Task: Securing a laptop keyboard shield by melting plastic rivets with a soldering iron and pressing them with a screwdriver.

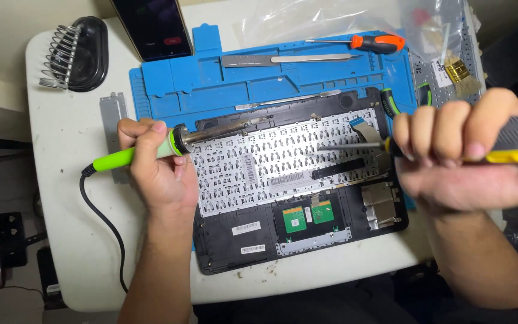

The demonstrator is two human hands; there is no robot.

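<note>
A soldering iron (151,150) is gripped in the left hand (160,171), a screwdriver (451,147) in the right hand (463,150). Both tips are held over the keyboard back (283,165). Plastic could be scorched if the iron dips.

Scene evenly and fairly brightly lit from overhead; soft, short shadows are cast under the forearms onto the white table (61,156). Mild glare is seen on the clear plastic bag (331,21) beyond the blue mat (169,90). The right hand (463,150), nearest the lens, is rendered large and slightly blurred. Table edges are bowed by wide-angle distortion; surroundings beyond the table are left dim.
</note>
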